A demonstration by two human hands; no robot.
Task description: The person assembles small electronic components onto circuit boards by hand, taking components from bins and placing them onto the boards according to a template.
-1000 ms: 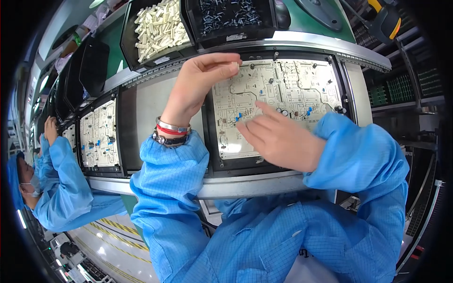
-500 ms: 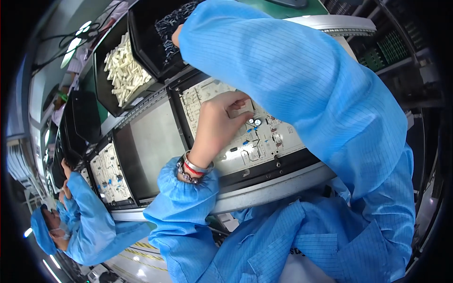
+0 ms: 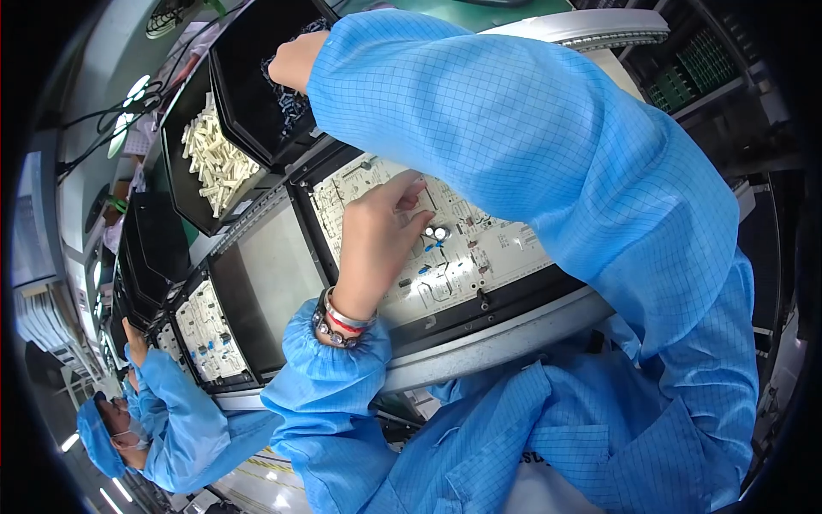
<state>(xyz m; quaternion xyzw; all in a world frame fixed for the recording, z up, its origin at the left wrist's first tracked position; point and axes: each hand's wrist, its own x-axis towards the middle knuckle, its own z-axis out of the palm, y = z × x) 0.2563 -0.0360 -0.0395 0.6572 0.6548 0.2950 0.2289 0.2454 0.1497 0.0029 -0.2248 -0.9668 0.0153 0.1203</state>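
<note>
I see my left hand [image 3: 381,236] at the centre of the frame, resting on the white circuit board [image 3: 454,248], its fingers bent down onto the board surface just left of two small silver-topped capacitors [image 3: 435,232]; I cannot tell whether the fingertips pinch a part, since they are curled under. A beaded bracelet [image 3: 341,319] sits on that wrist above the blue sleeve cuff. My right arm crosses the top of the frame in its blue sleeve, and my right hand [image 3: 297,60] is at the upper middle, reaching into a black bin [image 3: 248,94] of small dark parts [image 3: 291,103]; the fingers are sunk among the parts, so I cannot tell how far they are closed or what they have. The board lies in a black carrier [image 3: 514,300] on the conveyor rail [image 3: 479,343], which curves across the middle of the frame. Left of the dark-parts bin, a second bin [image 3: 175,171] holds cream connectors [image 3: 214,154]. At the lower left, another person in blue [image 3: 163,428] works at another board [image 3: 208,330] further down the line
</note>
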